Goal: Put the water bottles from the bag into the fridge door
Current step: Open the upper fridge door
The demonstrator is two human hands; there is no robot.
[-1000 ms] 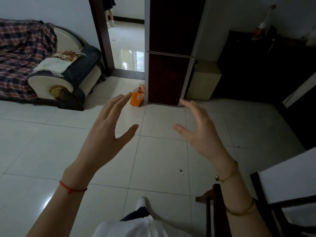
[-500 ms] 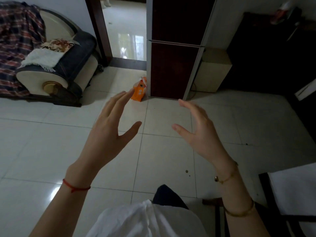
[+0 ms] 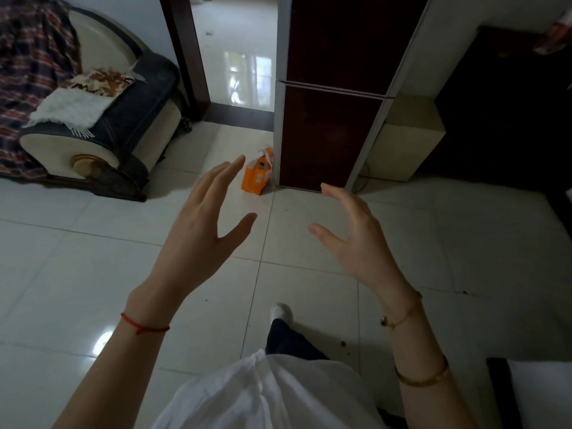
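An orange bag (image 3: 256, 174) with white handles stands on the tiled floor, against the left bottom corner of a tall dark-red fridge (image 3: 334, 88) whose two doors are closed. Whatever the bag holds is hidden. My left hand (image 3: 201, 230) is raised in front of me, fingers spread, holding nothing; its fingertips overlap the bag's left side in the picture but it is well short of it. My right hand (image 3: 356, 236) is raised beside it, palm inward, fingers apart and empty.
A sofa (image 3: 102, 131) with a plaid blanket and white towel fills the left. A doorway (image 3: 235, 54) opens left of the fridge. A cream box (image 3: 405, 140) sits right of the fridge, then a dark cabinet (image 3: 507, 103). A chair edge (image 3: 532, 394) shows at bottom right.
I have walked closer: the fridge, bag and sofa are larger and lower in view. My foot has stepped forward. Both hands stay raised and open.
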